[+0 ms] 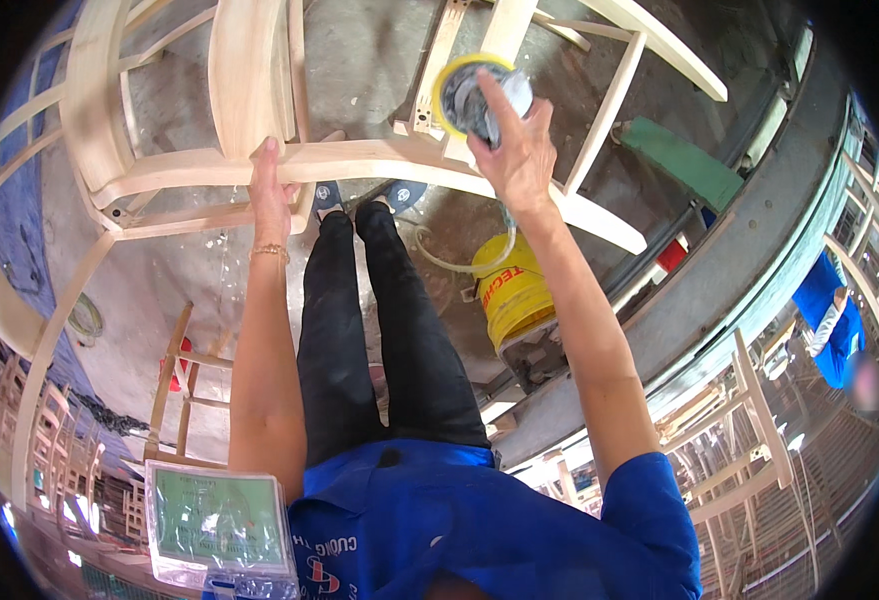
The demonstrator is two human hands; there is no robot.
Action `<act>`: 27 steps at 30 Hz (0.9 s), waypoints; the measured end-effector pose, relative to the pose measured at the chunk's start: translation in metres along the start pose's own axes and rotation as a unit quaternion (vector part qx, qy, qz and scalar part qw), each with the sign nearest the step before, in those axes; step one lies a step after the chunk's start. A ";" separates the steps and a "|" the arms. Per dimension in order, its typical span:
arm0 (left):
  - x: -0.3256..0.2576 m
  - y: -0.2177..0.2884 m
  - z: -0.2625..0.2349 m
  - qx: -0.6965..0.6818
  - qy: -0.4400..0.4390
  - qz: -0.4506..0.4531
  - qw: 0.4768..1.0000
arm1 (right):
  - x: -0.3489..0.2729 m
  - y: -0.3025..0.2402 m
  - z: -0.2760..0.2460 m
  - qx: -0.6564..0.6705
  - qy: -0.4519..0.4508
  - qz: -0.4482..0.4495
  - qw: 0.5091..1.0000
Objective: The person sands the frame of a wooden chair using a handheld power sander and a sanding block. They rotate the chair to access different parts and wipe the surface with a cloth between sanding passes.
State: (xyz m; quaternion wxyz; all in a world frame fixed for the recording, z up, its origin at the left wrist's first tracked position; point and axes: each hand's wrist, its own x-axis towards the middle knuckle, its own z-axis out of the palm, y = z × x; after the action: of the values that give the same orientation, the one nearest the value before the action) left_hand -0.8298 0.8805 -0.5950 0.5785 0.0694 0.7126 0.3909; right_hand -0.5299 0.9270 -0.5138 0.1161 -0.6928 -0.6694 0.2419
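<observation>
A pale, unpainted wooden chair frame (359, 160) lies across in front of me, its long curved piece running from left to right. Round this piece, near a wide back slat, my left hand (270, 195) is closed, a bracelet on its wrist. My right hand (519, 155) grips a round sander (464, 95) with a yellow-rimmed pad, one finger stretched along its top. The sander is tilted above the right part of the frame, by a slat; I cannot tell whether its pad touches wood. A pale hose (459, 268) hangs below my right hand.
A yellow bucket (517, 300) stands on the floor right of my legs. Beyond it runs a long grey ledge (729, 270), near a green board (681, 162). More wooden frames (184, 390) stand at the lower left and right. Another person (831, 320) in blue is at far right.
</observation>
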 end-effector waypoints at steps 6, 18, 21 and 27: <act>-0.002 0.002 -0.001 0.009 -0.004 -0.014 1.000 | -0.016 0.001 0.009 -0.027 0.046 0.008 0.999; -0.002 0.002 -0.002 0.003 -0.037 0.001 0.999 | -0.030 -0.003 0.016 -0.061 0.082 0.012 0.995; 0.000 0.005 -0.002 -0.002 -0.052 -0.006 0.999 | -0.013 -0.001 0.014 -0.066 0.102 0.036 0.992; -0.002 0.004 -0.002 -0.004 -0.048 -0.007 0.999 | -0.028 0.001 0.018 -0.059 0.087 0.008 0.994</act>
State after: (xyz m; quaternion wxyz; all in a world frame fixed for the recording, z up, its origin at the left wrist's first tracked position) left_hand -0.8326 0.8811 -0.5913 0.6152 0.0805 0.6826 0.3862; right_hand -0.5373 0.8960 -0.5246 0.1305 -0.7221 -0.6644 0.1418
